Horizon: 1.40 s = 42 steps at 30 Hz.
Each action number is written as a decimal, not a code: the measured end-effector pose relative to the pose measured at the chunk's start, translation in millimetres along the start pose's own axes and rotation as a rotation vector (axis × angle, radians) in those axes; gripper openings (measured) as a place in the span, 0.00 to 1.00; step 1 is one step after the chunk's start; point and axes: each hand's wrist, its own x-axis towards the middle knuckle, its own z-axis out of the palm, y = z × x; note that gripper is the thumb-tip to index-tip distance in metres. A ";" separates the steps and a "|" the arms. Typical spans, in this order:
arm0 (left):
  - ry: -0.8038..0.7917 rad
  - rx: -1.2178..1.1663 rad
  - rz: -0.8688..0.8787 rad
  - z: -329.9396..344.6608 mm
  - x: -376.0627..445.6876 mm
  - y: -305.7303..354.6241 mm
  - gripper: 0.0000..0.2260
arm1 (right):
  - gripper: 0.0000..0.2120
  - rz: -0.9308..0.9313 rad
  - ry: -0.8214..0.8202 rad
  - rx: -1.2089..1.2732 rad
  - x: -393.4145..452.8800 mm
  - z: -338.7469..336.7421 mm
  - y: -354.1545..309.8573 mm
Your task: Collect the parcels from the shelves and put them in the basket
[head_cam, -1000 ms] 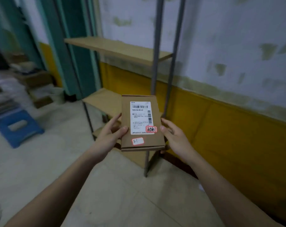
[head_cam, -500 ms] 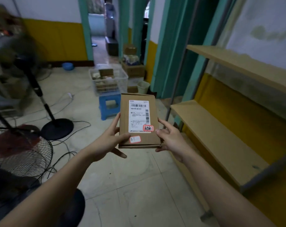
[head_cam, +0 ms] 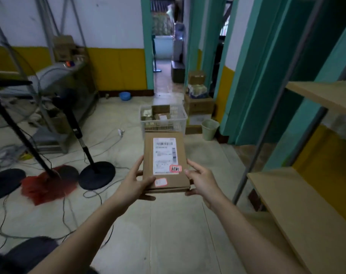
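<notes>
Flat cardboard parcel (head_cam: 165, 162) held level between left hand (head_cam: 133, 182) and right hand (head_cam: 202, 180), fingers curled round its side edges; white basket (head_cam: 163, 119) of parcels ahead on floor

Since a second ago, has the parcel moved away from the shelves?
Yes. The parcel, held by the left hand and right hand, has swung from facing the shelves toward the basket ahead.

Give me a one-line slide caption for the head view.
Both hands, left hand and right hand, hold a labelled cardboard parcel facing the basket ahead.
</notes>
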 end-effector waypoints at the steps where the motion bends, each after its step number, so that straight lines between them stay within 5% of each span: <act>1: 0.039 0.014 0.002 -1.3 16.9 1.5 0.34 | 0.22 0.001 -0.021 0.002 20.2 1.5 -4.7; 6: 0.149 0.094 -0.051 -12.0 91.2 5.1 0.33 | 0.20 0.048 -0.087 -0.054 113.3 16.1 -17.8; 13: 0.072 0.128 -0.133 -52.2 235.2 8.3 0.36 | 0.10 0.090 -0.061 -0.123 264.0 41.8 -26.4; 25: -0.028 0.153 -0.288 -45.0 497.9 4.5 0.31 | 0.20 0.290 -0.034 -0.094 507.2 28.5 -35.5; 30: -0.094 0.212 -0.328 -28.8 614.5 13.3 0.19 | 0.15 0.333 0.018 -0.095 611.8 2.2 -34.7; 42: -0.028 0.265 -0.497 -18.1 858.4 21.7 0.24 | 0.08 0.464 -0.068 -0.187 871.5 0.8 -39.1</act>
